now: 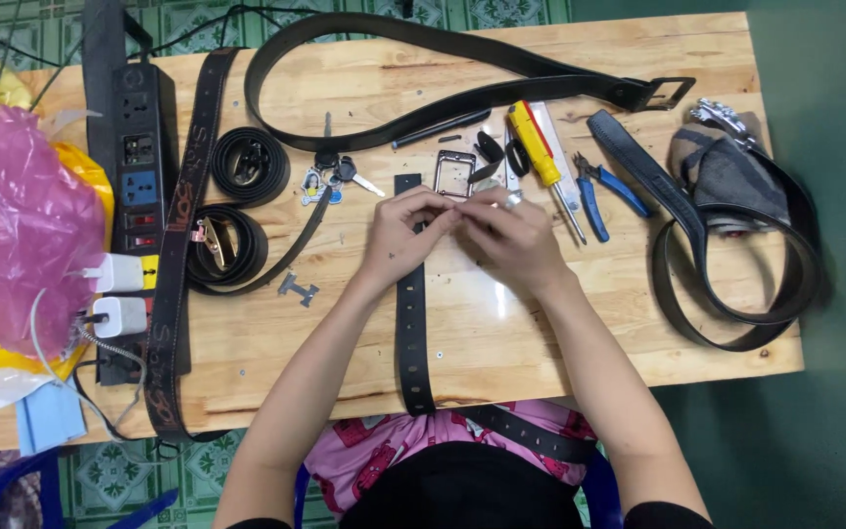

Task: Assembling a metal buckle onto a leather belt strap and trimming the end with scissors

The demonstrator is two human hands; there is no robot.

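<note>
A black punched belt strap (411, 313) runs from my lap up the middle of the wooden table (501, 333). My left hand (405, 235) and my right hand (513, 233) meet over its far end, fingertips pinched together on something small that I cannot make out. A ring sits on a finger of my right hand. Just beyond my fingers lies a rectangular metal buckle frame (454, 171).
A yellow-handled screwdriver (539, 152), blue pliers (599, 191), keys (340, 174), coiled belts (237, 201), a long looped belt (462, 59) and a belt pile (736, 235) at right lie about. A power strip (139, 167), chargers and pink plastic bags (22, 235) crowd the left edge.
</note>
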